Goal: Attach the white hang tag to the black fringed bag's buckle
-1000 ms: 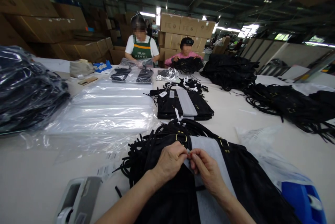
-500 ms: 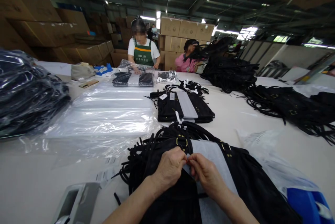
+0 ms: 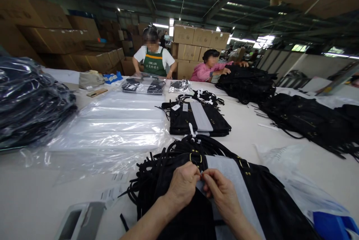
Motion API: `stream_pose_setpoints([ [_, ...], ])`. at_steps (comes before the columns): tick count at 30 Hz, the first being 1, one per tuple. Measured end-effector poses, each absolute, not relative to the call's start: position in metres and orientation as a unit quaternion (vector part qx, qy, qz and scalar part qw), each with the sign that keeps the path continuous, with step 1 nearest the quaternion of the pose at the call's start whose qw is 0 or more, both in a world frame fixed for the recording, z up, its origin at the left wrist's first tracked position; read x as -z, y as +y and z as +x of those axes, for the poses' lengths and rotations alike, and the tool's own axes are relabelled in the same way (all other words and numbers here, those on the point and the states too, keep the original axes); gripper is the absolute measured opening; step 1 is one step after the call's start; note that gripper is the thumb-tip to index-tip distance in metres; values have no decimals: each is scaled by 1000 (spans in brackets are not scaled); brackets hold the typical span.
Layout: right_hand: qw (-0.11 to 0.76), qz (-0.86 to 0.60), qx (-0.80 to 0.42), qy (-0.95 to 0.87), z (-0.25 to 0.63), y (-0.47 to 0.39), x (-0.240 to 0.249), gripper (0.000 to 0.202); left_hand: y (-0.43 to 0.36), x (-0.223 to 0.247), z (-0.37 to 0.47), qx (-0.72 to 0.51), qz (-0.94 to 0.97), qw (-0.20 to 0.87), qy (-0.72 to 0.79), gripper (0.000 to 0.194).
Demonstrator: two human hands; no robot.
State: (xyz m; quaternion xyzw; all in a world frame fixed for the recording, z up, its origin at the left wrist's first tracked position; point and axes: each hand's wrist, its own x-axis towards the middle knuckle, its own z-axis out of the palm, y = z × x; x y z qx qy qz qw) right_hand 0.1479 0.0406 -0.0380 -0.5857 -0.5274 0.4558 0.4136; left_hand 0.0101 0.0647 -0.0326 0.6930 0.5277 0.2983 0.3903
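Note:
A black fringed bag [image 3: 269, 191] lies in front of me, with a pale wrapping strip [image 3: 228, 167] across its middle and brass buckles near its top edge. My left hand [image 3: 184, 181] and my right hand [image 3: 221, 189] meet fingertip to fingertip over it, just below the left buckle [image 3: 195, 157]. Both hands are closed in a pinch. Something small and reddish shows between the fingertips, too small to make out. Black handles with a white tie [image 3: 192, 129] rest at the bag's top.
Beyond the bag lies a stack of black bags [image 3: 183, 122]. Clear plastic sleeves [image 3: 123, 120] spread to the left, near a wrapped pile [image 3: 33, 105]. A grey device [image 3: 81, 221] sits front left, blue packaging [image 3: 333, 225] front right. Two people work across the table.
My hands stay pinched together over the bag. The person in pink now has both hands on the black pile at the right. The person in the apron has drawn back from the wrapped bag.

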Motion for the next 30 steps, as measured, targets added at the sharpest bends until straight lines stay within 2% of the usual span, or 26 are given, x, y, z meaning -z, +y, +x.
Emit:
stream_pose_setpoints([
  [12, 390, -583, -440, -560, 148, 42, 43, 31, 66, 32, -1, -291, 717, 437, 458, 18],
  [30, 343, -587, -441, -586, 147, 45, 59, 27, 62, 61, 8, -354, 707, 373, 486, 18],
])
